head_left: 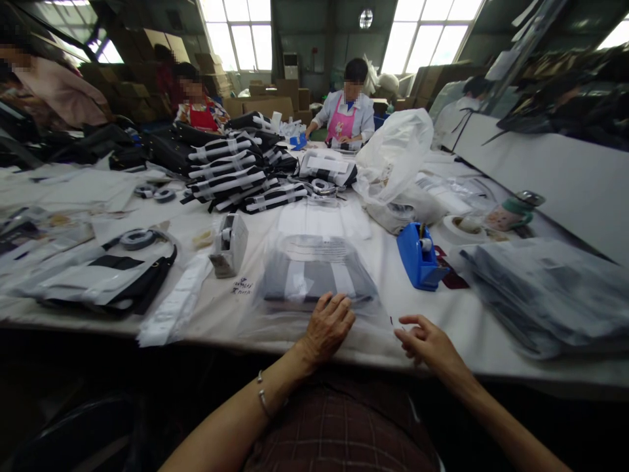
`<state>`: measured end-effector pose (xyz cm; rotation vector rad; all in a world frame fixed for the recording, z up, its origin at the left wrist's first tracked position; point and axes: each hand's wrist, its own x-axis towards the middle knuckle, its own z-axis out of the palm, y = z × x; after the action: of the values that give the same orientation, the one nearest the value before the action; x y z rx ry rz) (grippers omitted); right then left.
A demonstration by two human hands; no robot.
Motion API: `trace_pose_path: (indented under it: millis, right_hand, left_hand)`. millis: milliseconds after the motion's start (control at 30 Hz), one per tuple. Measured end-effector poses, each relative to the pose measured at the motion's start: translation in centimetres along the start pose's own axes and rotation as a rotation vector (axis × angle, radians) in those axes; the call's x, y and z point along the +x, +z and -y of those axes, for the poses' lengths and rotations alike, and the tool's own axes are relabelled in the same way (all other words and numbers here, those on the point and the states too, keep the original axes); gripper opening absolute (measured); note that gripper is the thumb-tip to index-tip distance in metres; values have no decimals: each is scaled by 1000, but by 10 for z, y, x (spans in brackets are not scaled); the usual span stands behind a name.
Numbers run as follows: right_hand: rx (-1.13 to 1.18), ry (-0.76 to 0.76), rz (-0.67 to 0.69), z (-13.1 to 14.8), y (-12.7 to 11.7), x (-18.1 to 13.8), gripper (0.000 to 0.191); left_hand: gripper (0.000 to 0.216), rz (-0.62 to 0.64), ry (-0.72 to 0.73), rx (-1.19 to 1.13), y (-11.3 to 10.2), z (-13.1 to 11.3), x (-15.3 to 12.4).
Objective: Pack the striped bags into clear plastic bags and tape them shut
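Observation:
A dark handbag [322,278] with white wrapping strips lies inside a clear plastic bag [314,246] with printed lines, on the table before me. My left hand [330,324] rests on the near edge of the plastic, fingers lying flat and slightly bent. To the right of the bag's near corner, my right hand [425,339] hovers with its fingers apart and partly curled. A small dark speck shows by its fingertips, too small to name. Beyond that hand stands a blue tape dispenser [420,255]. A grey tape dispenser [230,246] is left of the plastic bag.
Plastic-packed items [545,288] are piled at right, below a green-topped bottle [511,211]. A black-and-white wrapped bag [108,275] and white strips [174,301] lie left. Wrapped bags [230,167] are stacked farther back. A co-worker [346,108] in a pink apron works across the table.

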<state>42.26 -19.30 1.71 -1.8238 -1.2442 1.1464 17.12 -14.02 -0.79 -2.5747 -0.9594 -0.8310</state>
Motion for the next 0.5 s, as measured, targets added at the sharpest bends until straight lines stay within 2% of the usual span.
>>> trace_pose_path:
  millis: [67,100,167,200,267,367,500]
  right_hand:
    - [-352,-438,-134,8,5,-8,46]
    - [-493,-644,-157,13,11,-11,49]
    - [-701,-923,-138,23,27,-10,46]
    - [-764,-999,-130,27,34,-7,35]
    - [-802,-1070,-163,29,43,4,15]
    - [-721,-1094,-186,20,41,23,17]
    - [-531,-1136,-176,0,32,38,16]
  left_hand:
    - [16,28,-2,-29,-4,-2,3]
    - [16,55,-2,-36,-5,-3,5]
    - [16,118,-18,-35,-6,-6,7]
    - [17,148,-24,-30,-7,-7,8]
    - [18,181,-22,-13,-8,-6,8]
    - [16,168,-36,66,-19,7,-2]
    - [14,164,-184,196,-54,47,-42]
